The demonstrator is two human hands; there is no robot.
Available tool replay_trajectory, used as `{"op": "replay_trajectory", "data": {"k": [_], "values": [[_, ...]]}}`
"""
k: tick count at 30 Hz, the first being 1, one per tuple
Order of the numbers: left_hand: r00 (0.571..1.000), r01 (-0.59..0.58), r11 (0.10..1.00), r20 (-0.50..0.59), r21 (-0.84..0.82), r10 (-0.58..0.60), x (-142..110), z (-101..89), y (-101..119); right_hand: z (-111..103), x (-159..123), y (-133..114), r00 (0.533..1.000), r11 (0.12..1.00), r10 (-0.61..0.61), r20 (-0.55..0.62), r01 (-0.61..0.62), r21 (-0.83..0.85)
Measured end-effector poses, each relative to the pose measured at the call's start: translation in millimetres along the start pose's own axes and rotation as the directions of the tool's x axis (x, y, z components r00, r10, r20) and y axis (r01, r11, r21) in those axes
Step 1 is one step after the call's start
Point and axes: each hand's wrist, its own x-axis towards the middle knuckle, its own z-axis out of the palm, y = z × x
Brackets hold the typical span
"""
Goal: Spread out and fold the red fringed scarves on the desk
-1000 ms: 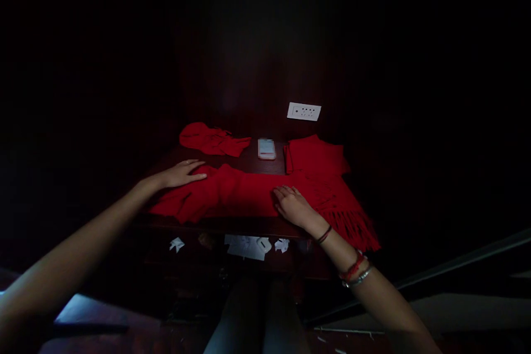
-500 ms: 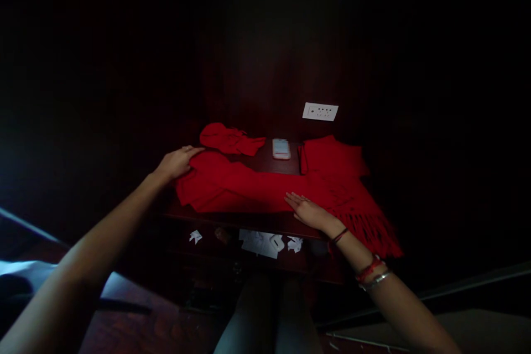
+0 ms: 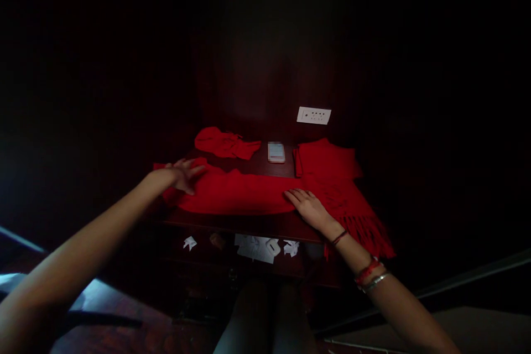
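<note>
A long red scarf [image 3: 240, 192] lies across a small dark wooden table [image 3: 249, 224], its fringed end [image 3: 367, 229] hanging off the right side. My left hand [image 3: 180, 174] rests on the scarf's left end, fingers spread, and looks blurred. Pressed flat on the scarf near its middle right is my right hand [image 3: 309, 207], with bracelets on the wrist. The room is very dark.
A crumpled red cloth [image 3: 224, 142] sits at the back left and a folded red cloth [image 3: 326, 159] at the back right. A small white box [image 3: 276, 151] stands between them. A white wall socket [image 3: 314, 115] is behind. Paper scraps [image 3: 255, 246] lie on a lower shelf.
My left hand has pulled the scarf's left end out to the left, so the bunched part now lies flatter and longer. My right hand has stayed pressed on the scarf.
</note>
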Motion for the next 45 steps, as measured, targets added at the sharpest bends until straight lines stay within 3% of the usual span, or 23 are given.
{"op": "replay_trajectory", "data": {"k": [2,5,7,10,13,18,24,30,38,42,45], "values": [[0.971,-0.222,0.975,0.087,-0.029,0.224,1.1,-3.3,52.1,-2.1,-6.4,0.0,0.998,0.998,0.051,-0.036,-0.052,-0.035],[0.854,-0.520,0.854,0.002,-0.007,0.520,-1.4,7.4,126.2,-4.6,-17.0,3.0,0.992,0.989,0.108,-0.068,-0.114,-0.091],[0.798,-0.598,0.801,-0.059,0.039,0.599,-3.8,23.9,160.5,-6.2,-23.1,7.8,0.988,0.981,0.139,-0.069,-0.147,-0.125],[0.789,-0.589,0.801,-0.140,0.104,0.598,-3.6,47.9,185.6,-9.3,-28.2,18.1,0.991,0.980,0.129,-0.046,-0.135,-0.149],[0.786,-0.572,0.809,-0.192,0.135,0.588,1.2,56.7,189.4,-13.6,-27.4,28.1,0.994,0.983,0.106,-0.030,-0.109,-0.145],[0.805,-0.530,0.841,-0.247,0.108,0.539,8.9,46.0,180.5,-21.9,-19.9,37.6,0.993,0.988,0.085,-0.084,-0.095,-0.125],[0.741,-0.603,0.766,-0.199,0.221,0.641,13.0,48.3,177.0,-21.9,-19.2,42.0,0.998,0.981,0.041,-0.055,-0.050,-0.188],[0.775,-0.561,0.812,-0.242,0.161,0.584,13.7,59.3,184.6,-13.5,-32.2,47.5,1.000,0.965,0.002,-0.020,-0.007,-0.264],[0.805,-0.520,0.850,-0.283,0.084,0.521,14.6,39.3,183.3,-28.8,-32.5,55.3,0.997,0.966,-0.055,0.050,0.065,-0.249],[0.761,-0.599,0.796,-0.250,0.084,0.599,12.0,45.2,183.1,-29.3,-31.4,59.6,0.978,0.979,0.066,0.199,-0.025,-0.202],[0.742,-0.629,0.771,-0.218,0.098,0.634,10.9,54.8,181.9,-35.2,-39.1,63.8,0.893,0.949,0.291,0.342,-0.223,-0.224]]}}
